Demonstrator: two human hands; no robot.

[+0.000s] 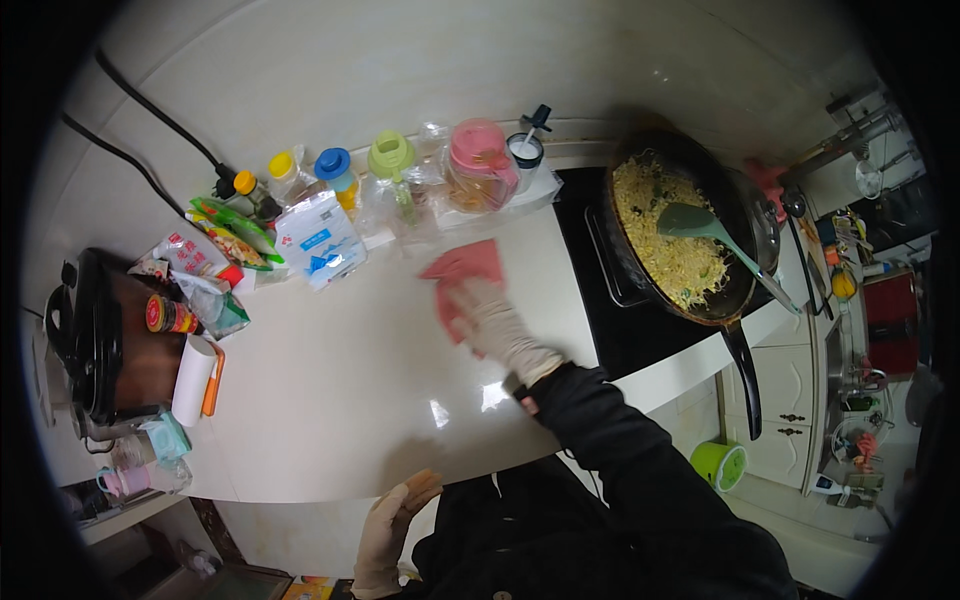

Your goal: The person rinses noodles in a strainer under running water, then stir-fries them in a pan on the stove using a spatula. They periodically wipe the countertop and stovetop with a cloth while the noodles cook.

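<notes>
On the white countertop [322, 390], my right hand [487, 319], in a beige glove with bare fingertips hard to make out, presses on a pink cloth [469, 262]. The hand is slightly blurred and lies flat over the cloth's lower part. My left hand [394, 506], in a beige glove that leaves the fingertips uncovered, is raised at the counter's front edge, holding nothing. A pink-lidded pitcher [480, 165] stands behind the cloth. To the right, a wok [675, 225] with cooked shreds and a green spatula [694, 223] sits on a black cooktop [600, 285].
Along the wall stand a green-lidded container [391, 154], a blue-capped bottle [334, 169] and a white-and-blue packet [321, 240]. At left are a black-and-brown electric cooker [105, 345], a small jar [171, 315] and a paper roll [193, 381]. The wok's handle [742, 382] juts past the counter's front edge.
</notes>
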